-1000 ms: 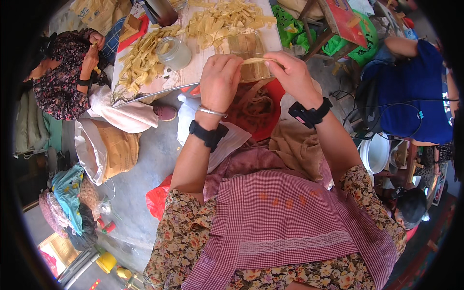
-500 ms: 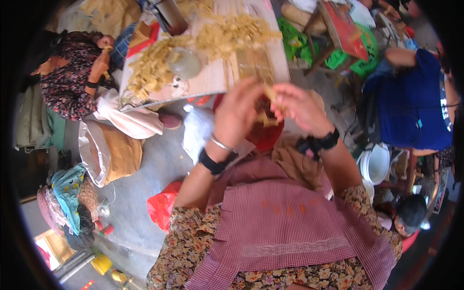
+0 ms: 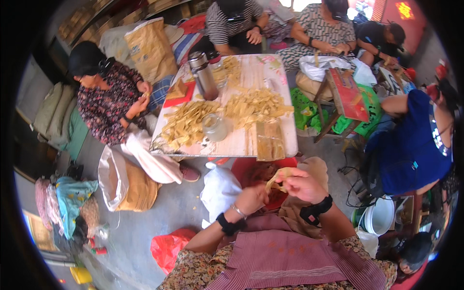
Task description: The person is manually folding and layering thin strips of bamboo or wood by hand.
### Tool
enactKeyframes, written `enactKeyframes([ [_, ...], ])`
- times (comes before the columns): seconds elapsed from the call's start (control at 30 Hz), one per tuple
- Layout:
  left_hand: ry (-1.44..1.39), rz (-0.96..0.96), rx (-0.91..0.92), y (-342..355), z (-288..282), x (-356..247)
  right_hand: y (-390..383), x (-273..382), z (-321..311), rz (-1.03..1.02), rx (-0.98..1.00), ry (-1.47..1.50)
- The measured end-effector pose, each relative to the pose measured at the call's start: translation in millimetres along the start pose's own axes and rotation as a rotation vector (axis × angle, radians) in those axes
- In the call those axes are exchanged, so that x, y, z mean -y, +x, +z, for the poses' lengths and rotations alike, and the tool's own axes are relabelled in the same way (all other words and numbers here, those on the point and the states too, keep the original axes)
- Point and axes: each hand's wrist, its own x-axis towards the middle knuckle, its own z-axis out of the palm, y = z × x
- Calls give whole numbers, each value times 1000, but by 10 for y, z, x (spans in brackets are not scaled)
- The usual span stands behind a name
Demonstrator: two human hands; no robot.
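A limp, pale yellow strip [image 3: 274, 181] stretches between my two hands, above a red basin [image 3: 240, 166]. Its lower left end is pinched by my left hand [image 3: 251, 199]. My right hand [image 3: 305, 185] is closed on the upper end with thumb and fingertips. Reddish-brown matter lies in the basin, too indistinct to name and partly hidden by my hands. Just beyond, a wooden board [image 3: 269, 140] juts over the table's near edge. Piles of similar yellow strips [image 3: 256, 107] lie on the table [image 3: 237, 149], around a glass jar [image 3: 214, 127].
A steel flask [image 3: 203, 77] stands on the table. White bag [image 3: 220, 188] and red bag [image 3: 169, 246] lie left of my legs, near a brown sack [image 3: 140, 188]. White buckets [image 3: 379, 216] stand at right. Several other people sit around, one in blue [image 3: 411, 137] on the right.
The view has tilted up, bringing more of the table and people into sight. My hands appear lower in the picture, still on a yellow strip, which is now stretched between them.
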Motion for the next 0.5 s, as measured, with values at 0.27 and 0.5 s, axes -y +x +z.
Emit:
enactKeyframes([
  [0.27,-1025,-236,208,23,10,4,50,-391,-129,71,-46,-967],
  [0.5,-663,-203,40,27,233,-16,-31,-360,-29,73,-187,-439],
])
